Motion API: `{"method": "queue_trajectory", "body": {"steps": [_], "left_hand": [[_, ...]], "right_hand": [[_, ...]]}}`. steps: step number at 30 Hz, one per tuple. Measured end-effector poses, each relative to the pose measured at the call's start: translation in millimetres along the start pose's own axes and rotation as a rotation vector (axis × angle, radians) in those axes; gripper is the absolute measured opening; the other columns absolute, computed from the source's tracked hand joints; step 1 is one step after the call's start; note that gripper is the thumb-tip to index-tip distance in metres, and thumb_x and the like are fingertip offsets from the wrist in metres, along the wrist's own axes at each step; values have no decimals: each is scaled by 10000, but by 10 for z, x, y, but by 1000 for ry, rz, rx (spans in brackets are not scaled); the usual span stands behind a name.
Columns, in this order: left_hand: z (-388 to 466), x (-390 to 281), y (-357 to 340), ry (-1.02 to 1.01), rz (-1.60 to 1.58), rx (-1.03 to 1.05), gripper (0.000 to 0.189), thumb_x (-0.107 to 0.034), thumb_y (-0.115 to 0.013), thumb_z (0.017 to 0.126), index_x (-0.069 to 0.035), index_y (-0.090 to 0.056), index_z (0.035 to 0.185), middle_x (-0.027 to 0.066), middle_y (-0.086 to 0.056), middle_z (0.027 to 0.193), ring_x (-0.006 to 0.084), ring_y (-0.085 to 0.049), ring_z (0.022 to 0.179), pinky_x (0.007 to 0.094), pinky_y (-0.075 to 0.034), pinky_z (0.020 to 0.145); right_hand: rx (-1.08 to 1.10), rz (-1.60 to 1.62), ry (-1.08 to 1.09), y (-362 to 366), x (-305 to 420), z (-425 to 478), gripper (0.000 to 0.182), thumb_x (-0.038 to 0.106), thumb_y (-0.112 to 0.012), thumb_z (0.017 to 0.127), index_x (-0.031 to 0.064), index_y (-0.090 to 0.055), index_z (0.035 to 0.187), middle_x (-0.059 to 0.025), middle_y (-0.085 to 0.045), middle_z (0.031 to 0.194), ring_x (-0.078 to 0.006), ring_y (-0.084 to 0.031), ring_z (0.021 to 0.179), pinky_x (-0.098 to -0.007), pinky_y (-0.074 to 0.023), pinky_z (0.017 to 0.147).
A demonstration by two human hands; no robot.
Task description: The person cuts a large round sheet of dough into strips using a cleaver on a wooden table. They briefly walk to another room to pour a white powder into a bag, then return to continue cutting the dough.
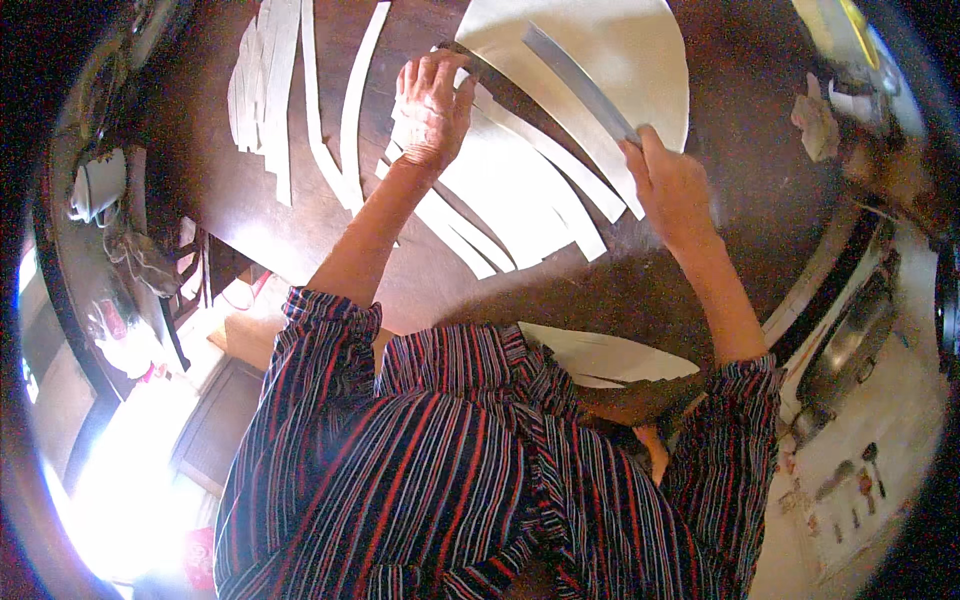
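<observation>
My right hand (671, 184) grips the near end of a long, flat grey blade-like strip (577, 79), perhaps a metal ruler or knife. The strip lies over a large rounded cream sheet (645, 60), whose material I cannot tell. My left hand (435, 109) is at the top of several pale cut strips (517, 195) spread on the brown table (735, 150). Its fingertips bend down by a small dark thing whose kind is unclear; whether they hold it is hidden. Narrow curved strips (360, 97) lie left of this hand.
A stack of pale strips (262, 90) lies at the table's upper left. Another pale piece (607, 352) lies at the near edge, by my striped shirt. A crumpled light thing (815, 124) is at the right. A wooden box or drawer (244, 326) stands below the left edge.
</observation>
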State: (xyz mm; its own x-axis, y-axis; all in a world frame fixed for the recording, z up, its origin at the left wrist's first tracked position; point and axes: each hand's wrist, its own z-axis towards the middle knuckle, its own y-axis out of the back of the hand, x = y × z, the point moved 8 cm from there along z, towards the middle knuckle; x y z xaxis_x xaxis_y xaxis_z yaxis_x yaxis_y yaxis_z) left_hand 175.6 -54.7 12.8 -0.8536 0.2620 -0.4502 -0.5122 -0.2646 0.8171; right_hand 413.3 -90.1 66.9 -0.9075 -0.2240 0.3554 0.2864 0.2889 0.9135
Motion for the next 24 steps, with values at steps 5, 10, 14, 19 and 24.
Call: {"method": "queue_trajectory", "body": {"steps": [5, 10, 14, 19, 24], "left_hand": [[52, -81, -9, -17, -142, -58, 255, -80, -638, 770, -53, -583, 1018, 126, -572, 1025, 334, -526, 970, 431, -417, 863], [93, -111, -75, -37, -136, -60, 273, -57, -660, 712, -43, -584, 973, 130, -535, 1062, 335, -488, 1015, 434, -403, 885], [140, -104, -93, -66, -134, -93, 273, -46, -652, 708, -33, -571, 969, 135, -531, 1061, 338, -489, 1005, 428, -406, 878], [158, -129, -143, -98, -136, -121, 287, -56, -633, 719, -32, -548, 993, 148, -528, 1048, 352, -494, 961, 433, -414, 849], [123, -118, -242, -7, -27, -102, 350, -87, -684, 670, -59, -554, 994, 136, -516, 1038, 335, -472, 958, 439, -385, 853]], "right_hand": [[-107, 41, 238, -31, 345, 572, 171, 211, -505, 894, 44, -500, 928, -186, -593, 635, -361, -615, 620, -481, -471, 548], [-42, 17, 235, -72, 565, 848, 190, 213, -511, 886, 24, -531, 876, -184, -604, 646, -363, -621, 632, -473, -488, 573], [-15, -26, 227, -142, 552, 894, 203, 227, -510, 887, 27, -548, 888, -181, -612, 654, -363, -625, 630, -474, -498, 578], [-14, -33, 228, -165, 502, 857, 197, 230, -508, 889, 38, -551, 897, -185, -613, 665, -366, -626, 633, -480, -499, 584], [33, -45, 187, -128, 290, 593, 203, 250, -505, 896, 48, -525, 910, -188, -612, 670, -383, -619, 635, -488, -495, 585]]}}
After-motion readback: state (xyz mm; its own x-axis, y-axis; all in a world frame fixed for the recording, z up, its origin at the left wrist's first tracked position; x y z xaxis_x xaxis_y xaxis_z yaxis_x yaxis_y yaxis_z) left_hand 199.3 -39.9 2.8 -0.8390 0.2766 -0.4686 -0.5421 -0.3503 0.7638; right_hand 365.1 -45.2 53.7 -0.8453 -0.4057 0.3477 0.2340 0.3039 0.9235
